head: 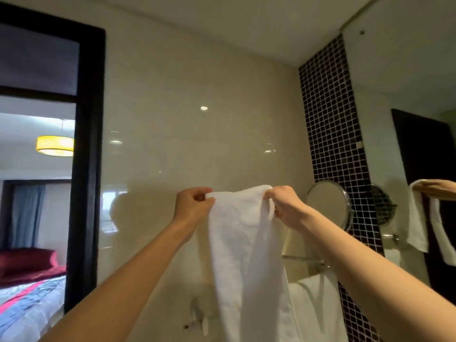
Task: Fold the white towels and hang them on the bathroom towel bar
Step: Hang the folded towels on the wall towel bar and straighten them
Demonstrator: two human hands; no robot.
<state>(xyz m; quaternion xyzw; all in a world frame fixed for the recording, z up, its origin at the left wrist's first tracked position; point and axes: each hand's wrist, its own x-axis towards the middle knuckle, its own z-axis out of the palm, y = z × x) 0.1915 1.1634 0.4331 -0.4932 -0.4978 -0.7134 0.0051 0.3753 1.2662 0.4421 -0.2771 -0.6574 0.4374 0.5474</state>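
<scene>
A white towel [244, 245] hangs lengthwise in front of the cream tiled wall, held up by its top edge. My left hand [193, 206] pinches the top left corner and my right hand [286, 207] grips the top right corner. Behind the towel, low on the right, a chrome towel bar [304, 261] runs along the wall, partly hidden by the cloth. Below the bar a second white towel [318, 299] is draped. A chrome bracket [197, 314] shows low left of the held towel.
A round chrome magnifying mirror [327, 203] juts from the wall right of my right hand. A strip of dark mosaic tile [333, 134] and a large wall mirror [407, 119] lie further right. A dark-framed doorway [86, 169] on the left opens onto a bedroom.
</scene>
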